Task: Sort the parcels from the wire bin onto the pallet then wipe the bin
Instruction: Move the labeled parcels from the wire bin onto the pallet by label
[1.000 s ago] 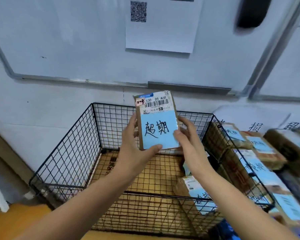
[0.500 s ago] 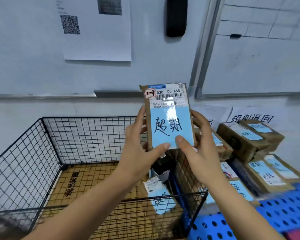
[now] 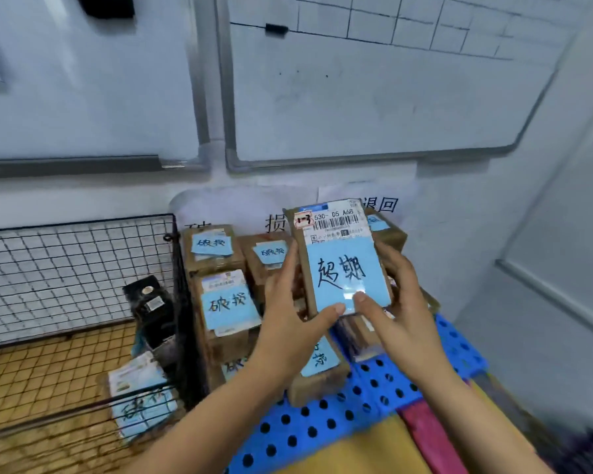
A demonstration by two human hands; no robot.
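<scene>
Here, both hands held one small brown cardboard parcel, with a pale blue handwritten label and a barcode sticker, upright above the back part of the blue perforated plastic pallet. The left hand gripped the parcel's left edge, fingers curled behind it and thumb pressed on the lower front. The right hand gripped the right edge likewise, its thumb on the label's bottom. Whether the parcel touched anything beneath it could not be told. On the pallet, below and left of the held parcel, stood stacked brown blue-labelled parcels. Just left of the pallet stood the black wire mesh bin. In the bin's corner nearest the pallet were a black box and a flat blue-labelled packet. On the wall behind the pallet hung a gridded whiteboard.
</scene>
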